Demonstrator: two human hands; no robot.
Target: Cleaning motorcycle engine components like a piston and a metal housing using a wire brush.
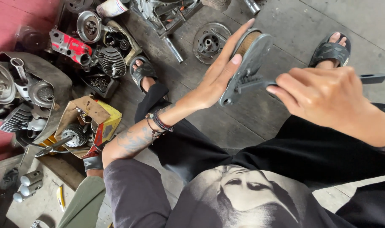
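— Concrete floor (285, 25), engine parts heaped at left: finned cylinder (112, 61), gear in torn box (76, 135), round hub (209, 42).

— Hands?

— Left hand (220, 76) flat, fingers straight, pressing grey metal plate (247, 67) above knees. Right hand (327, 95) fisted round dark tool handle (371, 78), tip on plate.

Grey metal bracket (247, 69) up front — dull, scuffed silver, with a tan ring (246, 42) behind it. Black shorts (260, 156), black slide sandals (330, 51), and a charcoal shirt (226, 198) printed in pale grey. Dark beaded bracelets (158, 122) sit above a blue-grey forearm tattoo (133, 139). Off to the side, a red-and-silver engine part (68, 45) and a yellow-and-red cardboard box (106, 122) — all on weathered grey floor (285, 21).
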